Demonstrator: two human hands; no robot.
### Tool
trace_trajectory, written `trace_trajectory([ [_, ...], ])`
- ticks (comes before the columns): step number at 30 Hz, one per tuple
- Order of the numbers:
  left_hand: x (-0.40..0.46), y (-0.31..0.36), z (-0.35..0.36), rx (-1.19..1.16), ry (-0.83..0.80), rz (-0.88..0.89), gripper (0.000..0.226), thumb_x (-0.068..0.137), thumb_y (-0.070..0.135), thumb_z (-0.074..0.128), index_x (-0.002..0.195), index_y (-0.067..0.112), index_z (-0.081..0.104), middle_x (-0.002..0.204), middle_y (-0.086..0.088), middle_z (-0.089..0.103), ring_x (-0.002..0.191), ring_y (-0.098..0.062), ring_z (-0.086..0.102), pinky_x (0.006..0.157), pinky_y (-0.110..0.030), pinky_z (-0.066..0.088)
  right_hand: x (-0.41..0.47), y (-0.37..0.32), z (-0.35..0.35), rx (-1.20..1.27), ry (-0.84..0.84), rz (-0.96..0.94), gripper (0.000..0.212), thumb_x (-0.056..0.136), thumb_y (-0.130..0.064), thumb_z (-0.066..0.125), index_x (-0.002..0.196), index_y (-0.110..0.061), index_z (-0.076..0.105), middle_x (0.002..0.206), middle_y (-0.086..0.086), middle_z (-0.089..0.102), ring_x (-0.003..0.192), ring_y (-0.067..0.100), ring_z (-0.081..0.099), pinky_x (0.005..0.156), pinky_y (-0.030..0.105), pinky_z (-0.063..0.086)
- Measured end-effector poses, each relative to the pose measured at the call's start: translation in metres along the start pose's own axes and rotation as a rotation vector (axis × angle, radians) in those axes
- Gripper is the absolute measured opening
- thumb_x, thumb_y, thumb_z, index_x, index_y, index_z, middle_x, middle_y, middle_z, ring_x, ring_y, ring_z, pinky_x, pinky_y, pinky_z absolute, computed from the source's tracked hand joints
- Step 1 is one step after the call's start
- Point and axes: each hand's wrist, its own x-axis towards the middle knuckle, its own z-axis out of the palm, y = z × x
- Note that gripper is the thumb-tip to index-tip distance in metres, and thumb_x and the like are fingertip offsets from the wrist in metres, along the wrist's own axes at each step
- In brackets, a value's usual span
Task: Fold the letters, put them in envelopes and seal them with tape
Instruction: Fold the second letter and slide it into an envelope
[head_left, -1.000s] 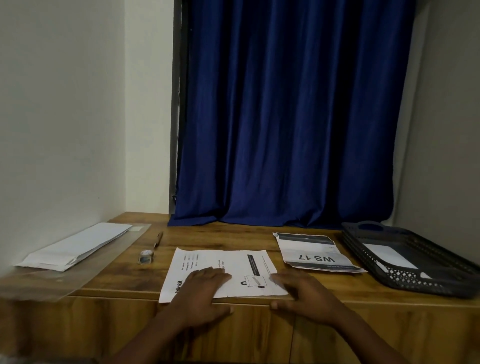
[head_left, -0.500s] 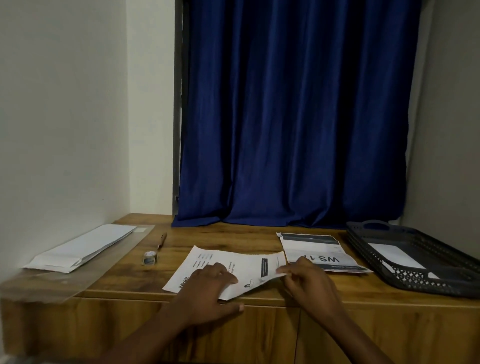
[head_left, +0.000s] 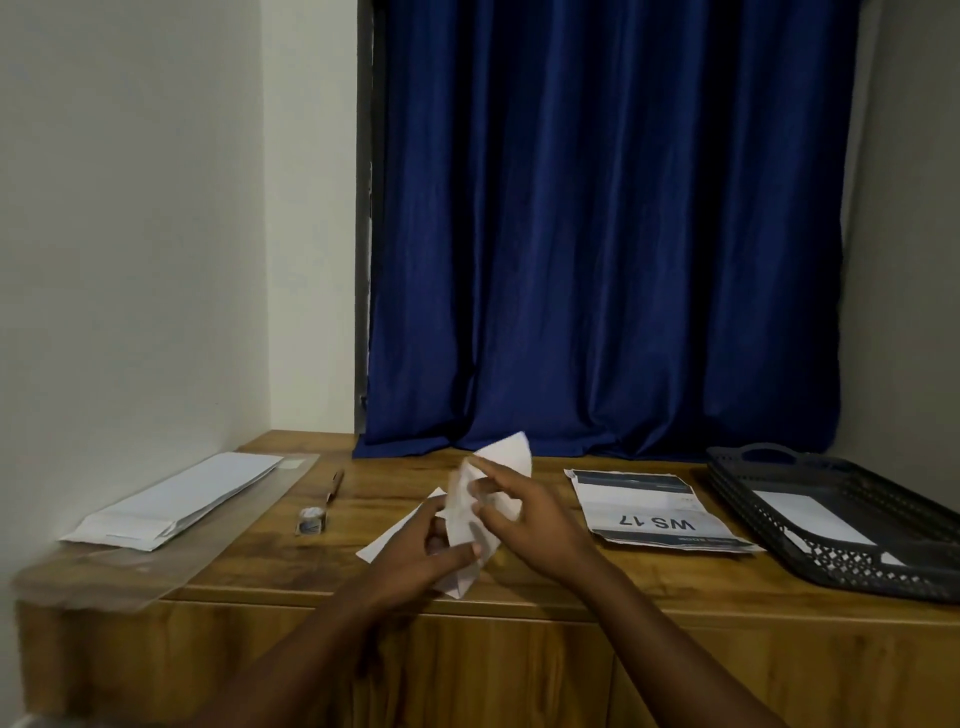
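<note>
A blue curtain (head_left: 602, 234) hangs at the far side of the wooden table (head_left: 519, 587). A black tray (head_left: 852, 540) sits right, white envelopes (head_left: 176, 499) left, a "WS 17" sheet (head_left: 649, 512) between tray and hands. Mid-table, the left hand (head_left: 421, 556) and right hand (head_left: 524, 512) pinch the bent letter (head_left: 467, 499) with curled fingers. A pen (head_left: 335, 483) lies left.
</note>
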Motion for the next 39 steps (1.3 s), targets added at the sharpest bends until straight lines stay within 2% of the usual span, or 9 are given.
trace_trajectory([
  [3, 0.005, -0.009, -0.005, -0.139, 0.151, -0.049, 0.073, 0.083, 0.048, 0.082, 0.143, 0.038, 0.043, 0.13, 0.014, 0.066, 0.111, -0.008, 0.066, 0.084, -0.025, 0.056, 0.011, -0.001, 0.017, 0.051, -0.061, 0.056, 0.068, 0.095, -0.053, 0.061, 0.151, -0.062, 0.024, 0.135, -0.028, 0.061, 0.126, -0.007, 0.052, 0.103, 0.018, 0.044],
  [8, 0.007, -0.013, -0.007, -0.207, 0.351, -0.114, 0.08, 0.086, 0.026, 0.083, 0.148, 0.032, 0.032, 0.141, 0.003, 0.055, 0.103, -0.003, 0.058, 0.073, -0.017, 0.049, 0.01, 0.026, 0.023, 0.025, 0.116, 0.13, 0.029, 0.1, -0.034, 0.06, 0.127, -0.044, 0.065, 0.125, -0.024, 0.065, 0.117, -0.002, 0.059, 0.098, 0.027, 0.053],
  [12, 0.002, -0.006, -0.003, -0.059, 0.459, -0.115, 0.106, 0.086, 0.023, 0.083, 0.161, 0.032, 0.009, 0.162, -0.003, 0.034, 0.138, -0.024, 0.046, 0.1, -0.032, 0.048, -0.008, 0.052, 0.02, -0.094, -0.146, 0.249, 0.026, 0.1, -0.033, 0.052, 0.116, -0.039, 0.072, 0.136, -0.019, 0.062, 0.123, -0.003, 0.054, 0.107, 0.03, 0.048],
  [17, -0.007, 0.001, 0.017, 0.274, 0.624, -0.023, 0.096, 0.089, 0.029, 0.08, 0.16, 0.031, 0.016, 0.17, -0.001, 0.007, 0.155, -0.026, 0.018, 0.123, -0.042, 0.029, -0.018, 0.059, 0.016, -0.287, -0.299, 0.225, 0.038, 0.096, -0.038, 0.05, 0.13, -0.04, 0.066, 0.143, -0.019, 0.058, 0.131, -0.001, 0.048, 0.114, 0.029, 0.039],
  [20, -0.005, -0.002, 0.016, 0.529, 0.538, 0.1, 0.075, 0.091, 0.038, 0.074, 0.154, 0.03, 0.034, 0.169, -0.001, 0.017, 0.156, -0.024, 0.013, 0.128, -0.045, 0.013, -0.022, 0.052, 0.019, -0.485, -0.262, 0.133, 0.04, 0.096, -0.049, 0.046, 0.13, -0.042, 0.065, 0.135, -0.019, 0.062, 0.124, 0.005, 0.05, 0.108, 0.035, 0.038],
  [27, 0.01, -0.008, 0.001, 0.72, 0.21, 0.064, 0.046, 0.1, 0.052, 0.054, 0.144, 0.039, 0.047, 0.162, 0.008, 0.033, 0.15, -0.015, 0.029, 0.126, -0.052, 0.016, -0.028, 0.039, 0.017, -0.435, -0.163, 0.089, 0.036, 0.091, -0.052, 0.047, 0.106, -0.036, 0.076, 0.111, -0.017, 0.072, 0.102, 0.002, 0.058, 0.1, 0.04, 0.047],
  [34, 0.028, -0.003, -0.003, 0.851, 0.064, 0.025, 0.061, 0.107, 0.053, 0.034, 0.162, 0.029, 0.023, 0.171, 0.001, 0.018, 0.159, -0.023, 0.008, 0.126, -0.056, 0.008, 0.006, 0.027, 0.033, -0.366, 0.032, 0.173, 0.036, 0.103, -0.044, 0.048, 0.131, -0.03, 0.064, 0.131, -0.008, 0.066, 0.11, 0.004, 0.057, 0.098, 0.026, 0.045],
  [36, 0.031, -0.003, 0.004, 0.921, -0.035, 0.025, 0.068, 0.106, 0.057, 0.031, 0.164, 0.029, 0.012, 0.173, 0.0, 0.009, 0.159, -0.025, 0.001, 0.125, -0.059, 0.004, 0.013, 0.02, 0.051, -0.252, -0.078, 0.185, 0.043, 0.104, -0.045, 0.035, 0.137, -0.029, 0.058, 0.141, -0.005, 0.06, 0.117, 0.005, 0.054, 0.11, 0.034, 0.042],
  [39, 0.03, -0.012, 0.009, 1.091, -0.201, -0.025, 0.076, 0.104, 0.061, 0.031, 0.164, 0.031, -0.003, 0.173, -0.003, -0.002, 0.158, -0.032, -0.009, 0.123, -0.064, 0.0, 0.017, 0.019, 0.075, -0.236, -0.324, 0.256, 0.06, 0.103, -0.054, 0.017, 0.155, -0.032, 0.038, 0.164, -0.005, 0.035, 0.149, 0.013, 0.032, 0.125, 0.044, 0.016],
])
